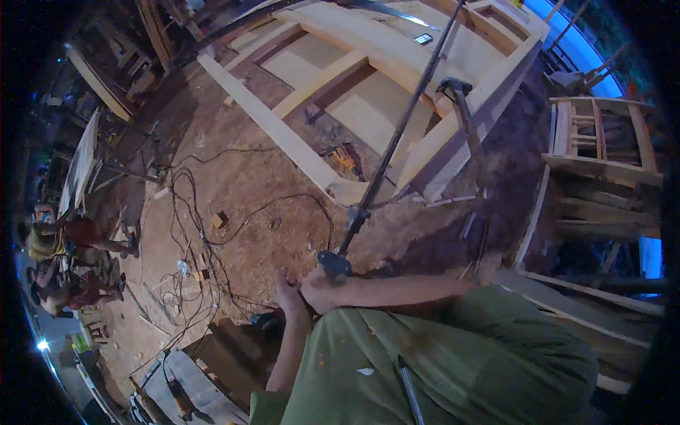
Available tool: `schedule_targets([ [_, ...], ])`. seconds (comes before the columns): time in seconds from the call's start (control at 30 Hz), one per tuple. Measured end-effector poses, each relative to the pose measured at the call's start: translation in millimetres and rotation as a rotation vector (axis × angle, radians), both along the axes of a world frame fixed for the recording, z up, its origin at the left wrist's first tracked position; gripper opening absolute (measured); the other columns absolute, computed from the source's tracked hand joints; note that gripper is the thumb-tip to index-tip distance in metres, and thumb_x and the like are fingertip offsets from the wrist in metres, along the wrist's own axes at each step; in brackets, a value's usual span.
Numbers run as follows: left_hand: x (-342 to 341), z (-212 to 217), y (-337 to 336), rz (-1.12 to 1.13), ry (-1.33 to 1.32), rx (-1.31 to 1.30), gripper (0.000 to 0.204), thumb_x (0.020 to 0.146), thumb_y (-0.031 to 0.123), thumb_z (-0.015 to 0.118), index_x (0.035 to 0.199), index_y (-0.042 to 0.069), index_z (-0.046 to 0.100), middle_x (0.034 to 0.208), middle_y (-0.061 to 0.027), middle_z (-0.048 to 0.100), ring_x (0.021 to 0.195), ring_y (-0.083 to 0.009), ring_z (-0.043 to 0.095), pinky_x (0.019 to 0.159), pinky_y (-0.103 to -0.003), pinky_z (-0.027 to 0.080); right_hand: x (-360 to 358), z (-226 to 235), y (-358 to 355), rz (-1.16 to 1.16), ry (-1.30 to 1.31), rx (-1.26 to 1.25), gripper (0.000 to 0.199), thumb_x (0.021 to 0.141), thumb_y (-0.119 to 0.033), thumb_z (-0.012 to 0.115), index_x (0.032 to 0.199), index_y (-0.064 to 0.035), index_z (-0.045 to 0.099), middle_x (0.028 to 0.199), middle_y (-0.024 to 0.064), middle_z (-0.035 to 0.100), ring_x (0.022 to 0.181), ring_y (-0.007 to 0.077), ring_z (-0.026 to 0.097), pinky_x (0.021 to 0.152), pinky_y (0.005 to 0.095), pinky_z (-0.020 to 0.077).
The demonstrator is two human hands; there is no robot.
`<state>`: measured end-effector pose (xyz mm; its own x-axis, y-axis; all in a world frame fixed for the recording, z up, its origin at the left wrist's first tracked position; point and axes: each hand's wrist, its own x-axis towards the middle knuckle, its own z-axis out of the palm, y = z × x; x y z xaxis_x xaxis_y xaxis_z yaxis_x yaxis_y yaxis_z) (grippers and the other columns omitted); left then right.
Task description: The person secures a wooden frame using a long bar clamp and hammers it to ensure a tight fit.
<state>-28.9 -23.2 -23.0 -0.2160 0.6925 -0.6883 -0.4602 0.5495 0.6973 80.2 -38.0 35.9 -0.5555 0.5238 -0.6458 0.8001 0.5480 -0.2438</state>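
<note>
Has right hand (322, 292) at near end of long bar clamp (396, 139), with left hand (290, 294) just beside and wooden frame (322, 83) ahead. Can't tell about fingers (282, 278), pinching or spread

Dim light, heavily bent edges

The reddish-brown dirt floor (248, 183), strewn with pale shavings (327, 134), carries a loose tangle of dark cables (194, 198), a small wooden block (219, 220) near them, and an orange power drill (346, 159) lying within the outline of a timber frame (269, 126)
</note>
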Motion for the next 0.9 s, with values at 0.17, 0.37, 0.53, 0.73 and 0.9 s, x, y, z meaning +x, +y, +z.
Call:
schedule_targets([
  [0.17,21.5,52.9,-1.4,-0.116,0.131,0.028,0.029,0.094,0.030,0.054,0.070,0.017,0.045,0.062,0.0045,0.038,0.054,-0.0064,0.035,0.049,-0.025,0.030,6.8,-4.8,0.2,-0.035,0.005,0.039,0.037,0.077,-0.038,0.057,0.094,-0.0060,0.064,0.091,0.0121,0.067,0.087,0.0307,0.064,0.074,0.0489,0.0468],
  [0.37,7.5,23.2,-3.6,0.004,0.178,0.120,0.029,0.090,0.029,0.059,0.069,0.015,0.044,0.059,0.0039,0.040,0.049,-0.0073,0.036,0.043,-0.028,0.029,3.3,-21.9,-3.2,0.022,0.024,0.114,0.037,0.077,-0.039,0.058,0.092,-0.0048,0.063,0.088,0.0131,0.066,0.085,0.0310,0.064,0.073,0.0475,0.0466],
  [0.53,14.4,36.2,-7.5,0.081,0.181,0.111,0.026,0.087,0.024,0.062,0.070,0.012,0.046,0.060,0.0015,0.046,0.049,-0.0097,0.042,0.044,-0.028,0.034,7.9,-46.7,-10.4,0.078,0.040,0.150,0.038,0.077,-0.039,0.058,0.090,-0.0038,0.061,0.086,0.0139,0.065,0.083,0.0312,0.064,0.072,0.0464,0.0464],
  [0.73,-22.2,3.2,21.2,0.024,-0.069,-0.016,0.028,0.087,0.027,0.061,0.069,0.011,0.047,0.056,-0.0018,0.046,0.048,-0.0151,0.045,0.044,-0.031,0.036,6.9,-61.0,-6.7,0.047,0.194,0.318,0.039,0.077,-0.040,0.058,0.088,-0.0026,0.060,0.084,0.0150,0.064,0.081,0.0315,0.063,0.070,0.0451,0.0461],
  [0.9,-44.3,-5.2,33.2,-0.069,-0.661,-0.004,0.037,0.089,0.041,0.056,0.065,0.014,0.046,0.054,-0.0017,0.041,0.045,-0.0154,0.037,0.044,-0.031,0.031,9.0,-5.6,0.3,-0.308,0.598,0.077,0.046,0.074,-0.036,0.063,0.100,0.0017,0.056,0.089,0.0207,0.065,0.087,0.0354,0.064,0.077,0.0471,0.0481],
])
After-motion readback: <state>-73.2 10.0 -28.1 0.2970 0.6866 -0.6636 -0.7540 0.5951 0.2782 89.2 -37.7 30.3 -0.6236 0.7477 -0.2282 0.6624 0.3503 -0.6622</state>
